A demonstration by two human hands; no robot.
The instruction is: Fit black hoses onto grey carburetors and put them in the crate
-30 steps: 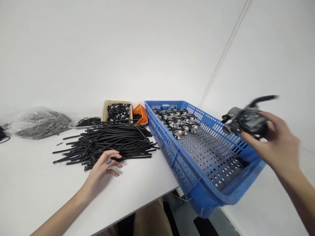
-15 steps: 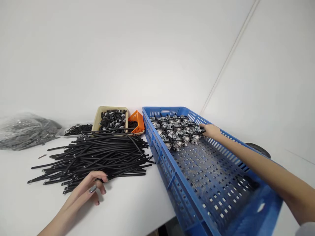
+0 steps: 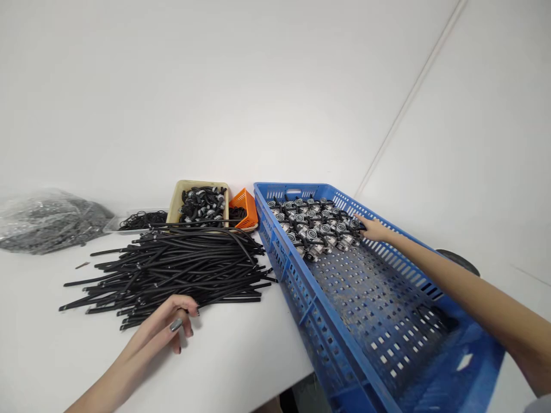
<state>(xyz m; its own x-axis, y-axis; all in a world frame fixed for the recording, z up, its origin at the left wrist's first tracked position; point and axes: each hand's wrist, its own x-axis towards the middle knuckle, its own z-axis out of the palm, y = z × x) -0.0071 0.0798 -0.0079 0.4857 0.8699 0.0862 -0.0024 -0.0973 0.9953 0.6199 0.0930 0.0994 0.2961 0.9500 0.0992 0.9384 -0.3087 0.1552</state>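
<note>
The right hand (image 3: pixel 373 229), arm outstretched over the blue crate (image 3: pixel 327 355), touches the metal parts (image 3: pixel 312 223). The left hand (image 3: pixel 170 324) lies curled at the edge of the black tubes (image 3: pixel 172 264). Neither hand's grip can be told.

No readable text, labels or numbers anywhere. Blue crate (image 3: pixel 297 281) side wall has small moulded marks near the far end, too small to make out. Metal parts (image 3: pixel 314 226) inside: any stamping too small to tell.
</note>
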